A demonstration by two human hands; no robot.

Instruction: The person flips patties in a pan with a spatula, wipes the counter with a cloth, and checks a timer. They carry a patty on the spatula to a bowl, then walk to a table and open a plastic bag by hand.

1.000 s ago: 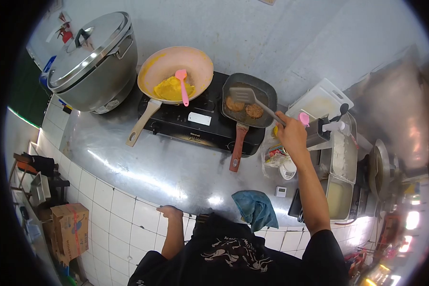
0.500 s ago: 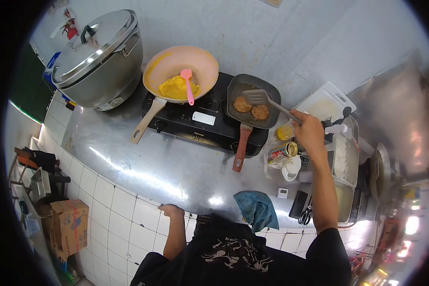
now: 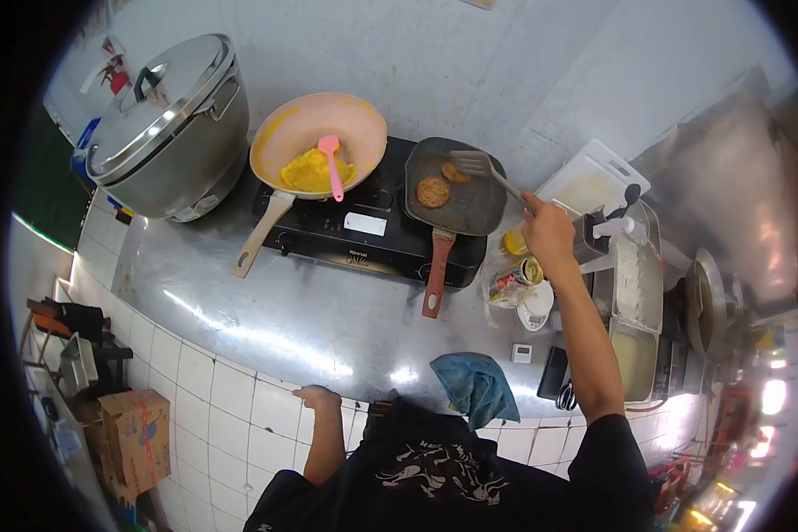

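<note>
The right hand (image 3: pixel 548 232) is clenched around the handle end of the spatula (image 3: pixel 498 183). The arm reaches forward over the right part of the counter (image 3: pixel 310 310).

Spatula axis: the tool runs from the hand up and to the left, on a diagonal. Its slotted blade lies over the far side of the grill pan (image 3: pixel 479 211), so the working end is away from the person and to the left of the fist.

Position of the food: two patties lie in the grill pan.
- The far patty (image 3: pixel 455 172) sits at the blade's left edge, touching it or partly under it; which of the two cannot be told.
- The near patty (image 3: pixel 433 191) lies apart from the blade, closer to the person and further left.

The pan's long red handle (image 3: pixel 435 275) points toward the person and is not held. The pan stands on the right burner of the stove (image 3: pixel 328 226).

The left hand (image 3: pixel 315 396) rests on the front edge of the counter, well apart from the stove. It holds nothing visible, and whether its fingers are curled or flat cannot be told. The right hand is therefore the nearer one to the pan — by a wide margin.

On the left burner stands a round pan (image 3: pixel 350 115) containing yellow egg (image 3: pixel 306 173) and a pink spatula (image 3: pixel 332 164).
</note>
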